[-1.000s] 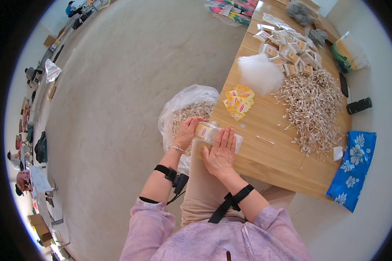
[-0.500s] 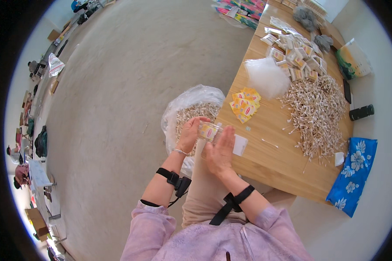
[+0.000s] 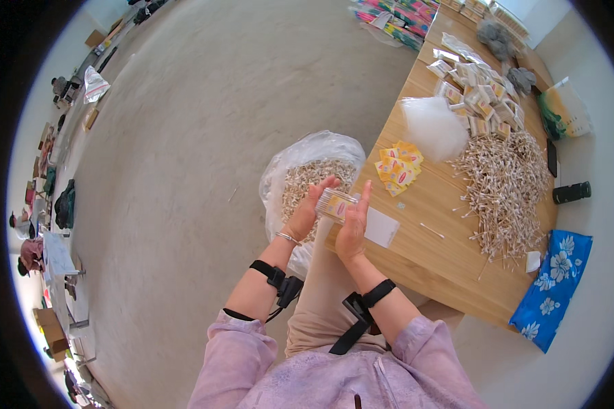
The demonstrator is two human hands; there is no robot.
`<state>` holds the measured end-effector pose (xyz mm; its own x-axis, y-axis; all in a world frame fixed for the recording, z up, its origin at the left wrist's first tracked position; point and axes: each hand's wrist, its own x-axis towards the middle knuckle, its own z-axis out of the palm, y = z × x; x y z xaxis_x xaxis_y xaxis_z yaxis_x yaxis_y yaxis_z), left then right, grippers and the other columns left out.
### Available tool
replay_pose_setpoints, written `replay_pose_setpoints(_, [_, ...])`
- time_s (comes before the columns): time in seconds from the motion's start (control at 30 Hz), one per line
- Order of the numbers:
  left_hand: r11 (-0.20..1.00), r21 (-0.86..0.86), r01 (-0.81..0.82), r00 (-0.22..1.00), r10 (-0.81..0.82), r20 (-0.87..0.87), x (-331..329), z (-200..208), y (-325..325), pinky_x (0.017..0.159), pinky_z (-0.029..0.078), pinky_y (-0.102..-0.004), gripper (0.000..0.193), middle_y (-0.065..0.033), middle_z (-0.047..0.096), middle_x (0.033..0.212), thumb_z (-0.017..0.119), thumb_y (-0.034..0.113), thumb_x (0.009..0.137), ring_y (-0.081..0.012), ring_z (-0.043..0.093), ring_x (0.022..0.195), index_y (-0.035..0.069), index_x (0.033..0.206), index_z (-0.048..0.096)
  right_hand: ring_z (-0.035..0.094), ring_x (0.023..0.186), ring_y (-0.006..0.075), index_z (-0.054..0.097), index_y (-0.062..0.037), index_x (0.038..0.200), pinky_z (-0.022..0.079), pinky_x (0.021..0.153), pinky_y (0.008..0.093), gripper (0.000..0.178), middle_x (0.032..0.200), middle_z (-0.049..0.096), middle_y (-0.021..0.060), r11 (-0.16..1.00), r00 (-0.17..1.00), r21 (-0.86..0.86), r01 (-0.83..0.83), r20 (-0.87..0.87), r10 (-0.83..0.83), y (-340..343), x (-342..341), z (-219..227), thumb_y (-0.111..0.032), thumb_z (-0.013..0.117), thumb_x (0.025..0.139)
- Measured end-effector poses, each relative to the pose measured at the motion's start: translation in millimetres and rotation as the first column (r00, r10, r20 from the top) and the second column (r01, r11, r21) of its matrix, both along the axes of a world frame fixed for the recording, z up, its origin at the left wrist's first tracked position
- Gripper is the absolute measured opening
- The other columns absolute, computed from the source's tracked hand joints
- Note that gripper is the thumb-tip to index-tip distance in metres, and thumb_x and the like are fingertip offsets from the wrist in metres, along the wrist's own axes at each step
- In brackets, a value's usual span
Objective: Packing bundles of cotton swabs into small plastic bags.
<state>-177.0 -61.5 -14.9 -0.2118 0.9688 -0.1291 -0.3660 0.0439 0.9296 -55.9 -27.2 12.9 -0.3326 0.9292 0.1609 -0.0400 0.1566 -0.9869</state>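
A clear pack of cotton swabs [image 3: 334,206] with a yellow and white card inside is held between my hands, just off the table's near left corner. My left hand [image 3: 303,218] grips its left side, fingers pointing up and away. Against its right side my right hand [image 3: 353,228] presses with a flat palm and straight fingers. Right beside that hand a white card [image 3: 383,228] lies on the table. Yellow printed cards [image 3: 398,168] are fanned out a little farther off. Beyond them sits a stack of clear plastic bags [image 3: 433,127].
A large clear sack [image 3: 271,178] of loose swabs stands on the floor left of the wooden table [image 3: 430,276]. On the table are a heap of swabs [image 3: 503,194], several filled packs [image 3: 483,92], a black cylinder [image 3: 572,193] and a blue floral pouch [image 3: 551,292].
My right hand has turned more upright, its palm now against the pack's side. The pack has tilted slightly between my hands. The whole view has shifted a little.
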Motion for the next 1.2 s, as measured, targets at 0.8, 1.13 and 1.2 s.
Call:
replay_pose_setpoints(0.8, [0.896,0.274,-0.350,0.356,0.397,-0.846,56,52,12,0.103,0.036,-0.0408,0.032,-0.0188,0.054,0.122,0.055,0.010,0.087,-0.0342,0.047,0.118,0.001,0.117,0.054,0.050,0.106,0.0306,0.062,-0.0078,0.105,0.037,0.094,0.0427,0.026,0.111,0.054,0.0137,0.808,0.464,0.545,0.222,0.670,-0.579,47,150,11,-0.007,0.059,0.078])
replay_pose_setpoints(1.13, [0.966,0.204,0.160,0.331,0.142,-0.933,207,26,45,0.090,0.041,-0.0407,0.020,-0.0090,0.059,0.105,0.062,0.008,0.080,-0.0300,0.051,0.105,0.008,0.100,0.063,0.051,0.104,0.0300,0.063,-0.0065,0.095,0.040,0.090,0.0416,0.018,0.104,0.055,0.0139,0.868,0.796,0.423,0.259,0.416,-0.440,40,221,-4,-0.006,0.061,0.077])
replay_pose_setpoints(1.2, [0.965,0.224,0.139,0.300,0.175,-0.938,213,26,47,0.082,0.039,-0.0389,0.006,-0.0046,0.058,0.090,0.065,0.013,0.080,-0.0272,0.052,0.094,0.011,0.086,0.064,0.048,0.110,0.0308,0.061,-0.0078,0.104,0.039,0.092,0.0449,0.029,0.111,0.053,0.0133,0.731,0.497,0.576,0.366,0.544,-0.676,52,253,8,-0.009,0.065,0.076])
